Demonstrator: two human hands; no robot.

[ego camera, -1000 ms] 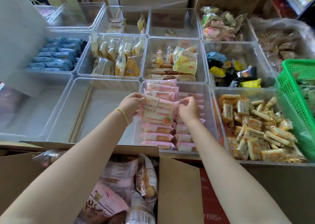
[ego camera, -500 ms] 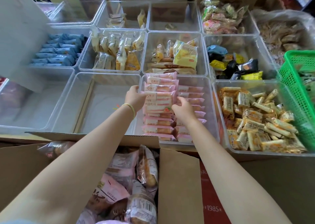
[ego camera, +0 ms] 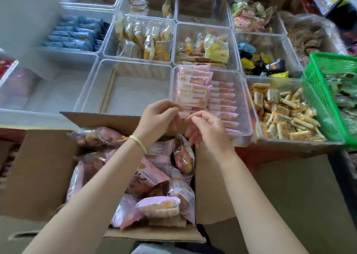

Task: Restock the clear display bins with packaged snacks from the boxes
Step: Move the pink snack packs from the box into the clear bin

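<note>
A clear bin (ego camera: 245, 106) in the front row holds two rows of pink snack packs (ego camera: 193, 87), standing on edge. My left hand (ego camera: 160, 118) and my right hand (ego camera: 207, 128) hover side by side over the bin's near edge, above the open cardboard box (ego camera: 44, 166). Both hands are loosely curled with fingertips pinched, and nothing shows in them. The box holds several pink-wrapped pastries (ego camera: 154, 178) piled loosely. A yellow band circles my left wrist.
An empty clear bin (ego camera: 100, 83) sits left of the pink one. A bin of orange-wrapped bars (ego camera: 280, 114) stands to the right, with a green basket (ego camera: 316, 91) beyond it. More bins with blue, yellow and mixed snacks fill the rows behind.
Both hands have let go of the pink pack in the bin and drawn back toward me, over the cardboard box. The view has tilted down.
</note>
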